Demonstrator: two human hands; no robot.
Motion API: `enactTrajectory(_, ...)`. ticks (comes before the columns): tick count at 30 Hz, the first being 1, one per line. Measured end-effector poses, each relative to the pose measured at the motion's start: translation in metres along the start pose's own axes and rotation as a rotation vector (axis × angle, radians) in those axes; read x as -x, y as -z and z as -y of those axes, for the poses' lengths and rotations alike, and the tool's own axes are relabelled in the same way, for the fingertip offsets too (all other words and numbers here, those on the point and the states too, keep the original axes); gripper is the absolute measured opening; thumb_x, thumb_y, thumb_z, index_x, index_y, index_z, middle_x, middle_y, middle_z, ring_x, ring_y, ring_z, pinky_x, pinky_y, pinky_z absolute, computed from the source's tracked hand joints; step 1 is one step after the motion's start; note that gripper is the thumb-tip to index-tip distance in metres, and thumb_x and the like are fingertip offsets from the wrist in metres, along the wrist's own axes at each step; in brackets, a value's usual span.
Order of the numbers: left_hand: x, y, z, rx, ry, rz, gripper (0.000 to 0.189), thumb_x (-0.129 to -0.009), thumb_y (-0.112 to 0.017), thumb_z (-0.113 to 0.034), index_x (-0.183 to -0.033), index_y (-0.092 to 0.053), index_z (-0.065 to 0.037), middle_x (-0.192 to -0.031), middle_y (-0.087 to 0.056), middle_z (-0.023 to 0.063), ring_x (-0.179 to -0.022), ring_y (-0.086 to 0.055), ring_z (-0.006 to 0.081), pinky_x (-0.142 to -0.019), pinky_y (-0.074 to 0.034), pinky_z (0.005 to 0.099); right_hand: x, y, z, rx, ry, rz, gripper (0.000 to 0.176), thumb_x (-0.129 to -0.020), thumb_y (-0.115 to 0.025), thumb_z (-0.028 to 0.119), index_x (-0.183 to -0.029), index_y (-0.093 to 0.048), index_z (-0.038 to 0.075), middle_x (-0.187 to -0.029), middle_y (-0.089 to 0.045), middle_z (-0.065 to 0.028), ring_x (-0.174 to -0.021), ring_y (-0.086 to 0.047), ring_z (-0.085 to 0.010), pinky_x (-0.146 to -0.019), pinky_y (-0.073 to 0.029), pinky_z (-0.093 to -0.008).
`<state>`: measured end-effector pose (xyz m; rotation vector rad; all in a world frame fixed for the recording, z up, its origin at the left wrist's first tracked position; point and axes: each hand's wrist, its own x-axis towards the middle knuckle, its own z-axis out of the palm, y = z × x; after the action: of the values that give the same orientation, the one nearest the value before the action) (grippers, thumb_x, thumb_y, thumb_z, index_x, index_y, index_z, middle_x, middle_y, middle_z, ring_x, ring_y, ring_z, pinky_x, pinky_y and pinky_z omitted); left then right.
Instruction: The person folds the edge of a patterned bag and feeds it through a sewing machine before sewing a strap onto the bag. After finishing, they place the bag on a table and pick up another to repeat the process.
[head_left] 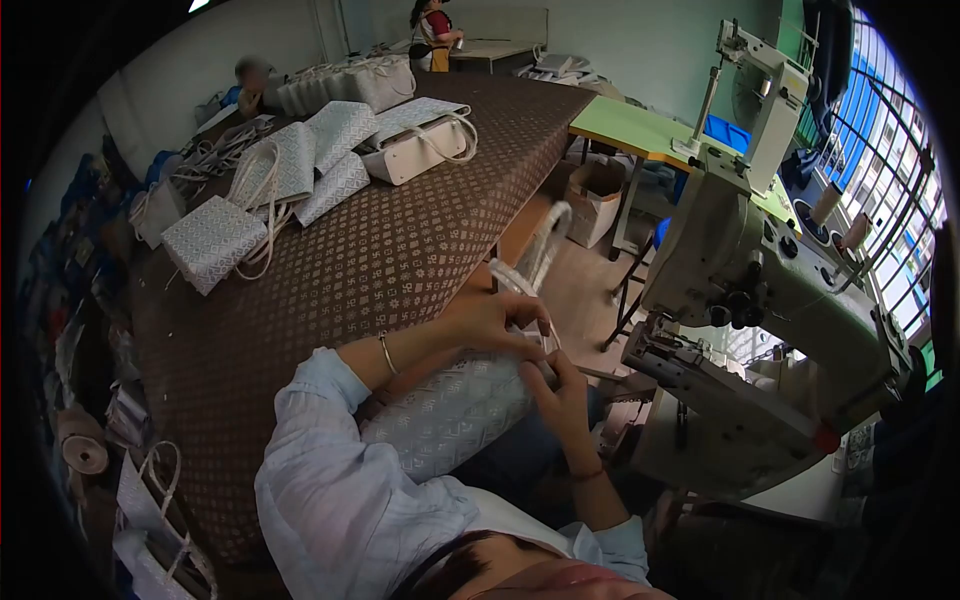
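Head view: left hand point(495, 320) curls its fingers over the top edge of a bag point(450, 412), gripping where the handle point(540, 250) meets it. Right hand point(562, 395) pinches the same edge from below. Bag lies in the lap, between table point(350, 280) and sewing machine point(770, 290). Judged step: lining up the handle end on the edge. Next move would call for a steady pinch so nothing slips. Bag pale, woven-looking, patterned, softly rounded. Handle a glossy whitish cord, looped upward. Table cover brown, small repeating print. Similar flat bags point(215, 240) lie well apart on it.
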<state>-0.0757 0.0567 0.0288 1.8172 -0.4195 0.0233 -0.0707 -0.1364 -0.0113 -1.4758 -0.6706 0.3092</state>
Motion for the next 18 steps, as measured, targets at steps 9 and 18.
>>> enactTrajectory(9,0.003,-0.035,0.041,0.336,0.194,-0.165,0.015,-0.080,-0.073,-0.016,-0.085,-0.063,-0.006,-0.069,-0.055,-0.0070,-0.059,-0.041,-0.0014,-0.050,-0.030,0.0160,0.026,-0.007,-0.019,-0.175,-0.054,-0.213,0.018,-0.083,-0.070,0.015,-0.091,-0.063,0.001,-0.078,-0.061,0.0002,-0.070,-0.052,-0.0056,-0.061,-0.041,-0.0197)
enactTrajectory(18,-0.009,-0.053,0.037,0.187,0.202,-0.019,0.016,-0.078,-0.074,-0.016,-0.085,-0.064,-0.006,-0.066,-0.054,-0.0078,-0.056,-0.040,-0.0019,-0.047,-0.028,0.0168,0.039,0.032,-0.013,-0.079,-0.125,0.089,0.021,-0.088,-0.064,0.016,-0.078,-0.056,0.000,-0.065,-0.047,0.0053,-0.061,-0.039,-0.0024,-0.052,-0.032,-0.0192)
